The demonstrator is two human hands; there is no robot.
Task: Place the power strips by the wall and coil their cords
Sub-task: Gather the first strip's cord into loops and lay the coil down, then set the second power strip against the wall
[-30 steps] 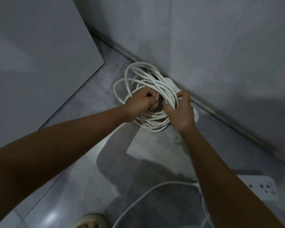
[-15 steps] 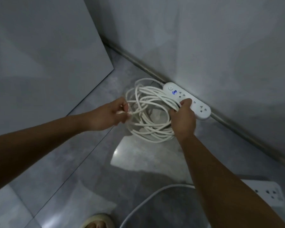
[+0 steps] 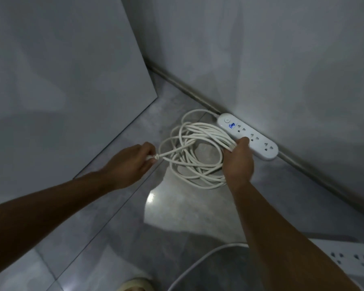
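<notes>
Right hand (image 3: 237,162) grips the coiled cord (image 3: 194,156) beside the wall-hugging power strip (image 3: 248,136); left hand (image 3: 130,162) pinches its end over open floor (image 3: 114,238).

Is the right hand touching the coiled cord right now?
Touching. The head view shows the right hand closed around the bunched loops of the coiled cord.

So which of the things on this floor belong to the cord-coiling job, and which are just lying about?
Part of the job:
- white oblong power strip against the wall
- its white coiled cord, held by left hand and right hand
- second white power strip, bottom right, with loose white cord

Just lying about:
- large grey panel leaning at left
- pale sandal
</notes>
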